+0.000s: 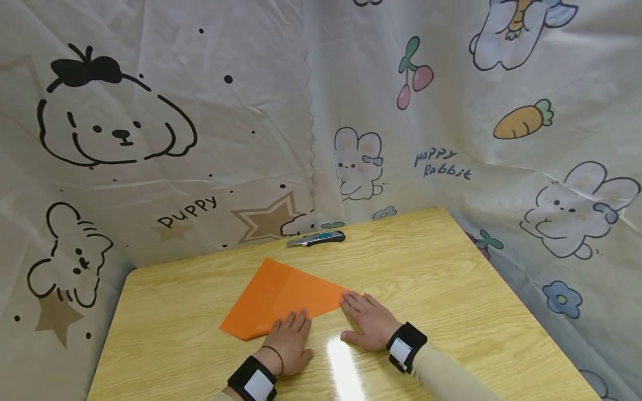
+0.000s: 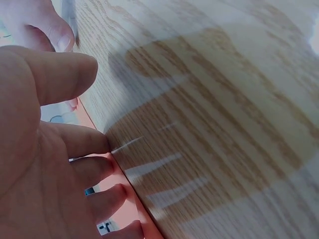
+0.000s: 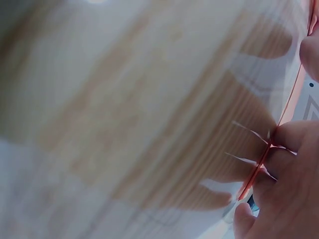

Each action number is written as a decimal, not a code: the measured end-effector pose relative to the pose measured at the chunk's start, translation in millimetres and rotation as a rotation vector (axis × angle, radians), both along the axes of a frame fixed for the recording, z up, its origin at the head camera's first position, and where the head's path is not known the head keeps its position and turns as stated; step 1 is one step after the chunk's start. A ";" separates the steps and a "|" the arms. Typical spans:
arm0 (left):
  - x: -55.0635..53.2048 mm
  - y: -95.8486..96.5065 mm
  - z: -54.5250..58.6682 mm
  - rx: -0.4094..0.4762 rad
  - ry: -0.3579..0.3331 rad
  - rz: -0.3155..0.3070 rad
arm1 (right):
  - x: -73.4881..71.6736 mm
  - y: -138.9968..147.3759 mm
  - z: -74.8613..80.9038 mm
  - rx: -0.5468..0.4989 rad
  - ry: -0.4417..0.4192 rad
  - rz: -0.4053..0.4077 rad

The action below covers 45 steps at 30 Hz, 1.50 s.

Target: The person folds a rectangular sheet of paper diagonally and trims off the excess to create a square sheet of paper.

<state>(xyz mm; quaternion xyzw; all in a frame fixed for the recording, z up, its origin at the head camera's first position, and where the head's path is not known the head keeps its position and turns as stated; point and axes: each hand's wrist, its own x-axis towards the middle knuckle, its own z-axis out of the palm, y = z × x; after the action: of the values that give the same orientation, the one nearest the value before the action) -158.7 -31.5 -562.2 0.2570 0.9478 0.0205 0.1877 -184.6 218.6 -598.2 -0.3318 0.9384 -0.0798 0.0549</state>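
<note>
A folded sheet of orange paper [image 1: 281, 295] lies on the wooden table, its near edge running toward both hands. My left hand [image 1: 289, 345] rests its fingertips on that near edge, fingers extended. Over the paper's right-hand corner lies my right hand [image 1: 370, 323], with fingers straight and thumb held apart. In the left wrist view, the fingertips of the left hand [image 2: 45, 144] meet the edge of the orange paper [image 2: 130, 199]. From the right wrist, the fingers of the right hand [image 3: 284, 174] touch the thin orange edge [image 3: 288, 112].
A utility knife [image 1: 321, 238] with its blade showing lies at the back edge of the wooden table [image 1: 426, 267]. Behind and beside the table hangs a pale cloth [image 1: 261, 111] printed with cartoon animals. Each wrist wears a black band [image 1: 407, 345].
</note>
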 end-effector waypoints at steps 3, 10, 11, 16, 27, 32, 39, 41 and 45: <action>0.2 -0.4 -0.1 -0.001 -0.001 0.006 | -0.7 -0.6 -2.4 -0.011 0.000 0.001; 0.7 -0.9 -2.2 -0.002 -0.003 0.006 | -1.1 0.1 -6.8 -0.003 0.022 -0.003; 0.6 -0.8 -2.5 -0.002 -0.002 0.006 | -1.1 0.3 -6.9 -0.004 0.022 -0.004; -0.5 0.1 -4.4 -0.007 -0.013 0.009 | -0.4 0.7 -5.6 -0.002 0.001 -0.011; -0.6 -0.5 -2.6 -0.011 -0.019 0.010 | -0.4 0.4 -6.6 0.006 -0.010 -0.019; -0.5 -1.3 -2.1 -0.008 -0.015 0.005 | -0.7 2.0 -5.8 0.012 -0.001 -0.029; -0.5 -3.8 -2.2 -0.001 -0.029 0.001 | -1.5 5.9 -4.3 0.048 0.006 -0.046; -0.5 -3.7 -2.4 0.001 -0.033 0.001 | -1.7 6.4 -6.1 0.047 0.008 -0.045; -0.7 -3.2 -2.8 0.005 -0.038 0.001 | -1.3 7.5 -6.8 0.056 0.017 -0.047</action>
<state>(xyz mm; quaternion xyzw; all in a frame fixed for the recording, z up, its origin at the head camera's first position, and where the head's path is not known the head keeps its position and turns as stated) -159.4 -34.7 -565.0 0.2565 0.9441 0.0277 0.2052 -185.9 226.1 -605.0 -0.3085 0.9482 -0.0521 0.0544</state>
